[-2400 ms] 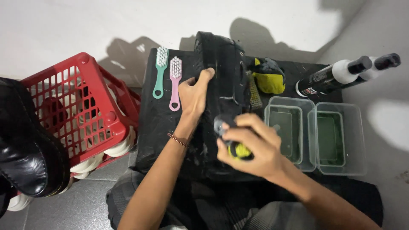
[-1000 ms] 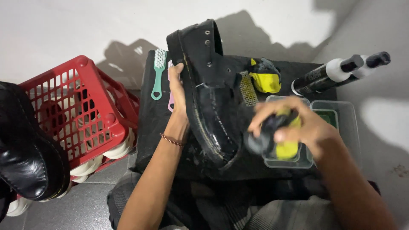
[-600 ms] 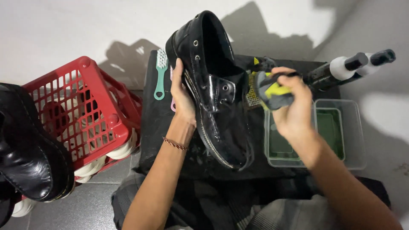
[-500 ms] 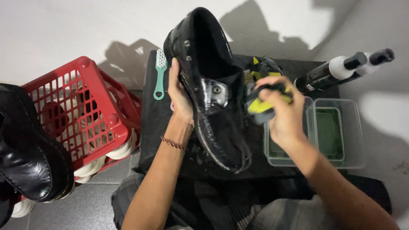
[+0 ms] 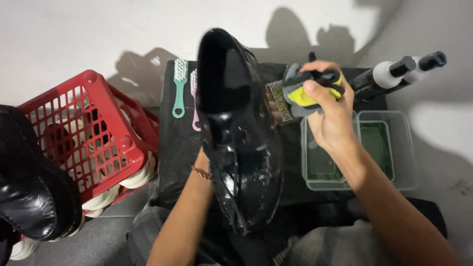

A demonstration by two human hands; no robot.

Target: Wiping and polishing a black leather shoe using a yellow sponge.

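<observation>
A wet, glossy black leather shoe (image 5: 236, 133) is raised over a black cloth-covered stand (image 5: 177, 148). My left hand (image 5: 203, 160) is mostly hidden behind the shoe, holding it from underneath; only the wrist with a thin bracelet shows. My right hand (image 5: 327, 106) is to the right of the shoe, closed on a grey and yellow cloth (image 5: 308, 88). A small brush (image 5: 279, 102) lies between that cloth and the shoe.
A teal brush (image 5: 179, 86) and a pink brush (image 5: 194, 106) lie on the stand's left side. Two clear tubs (image 5: 394, 148) of greenish liquid sit at right, dark bottles (image 5: 389, 74) behind them. A red crate (image 5: 84, 133) stands left, another black shoe (image 5: 29, 187) in front.
The shoe has been lifted from lying flat and turned so its toe points away. My right hand moved from the shoe's near side up to its right with the cloth.
</observation>
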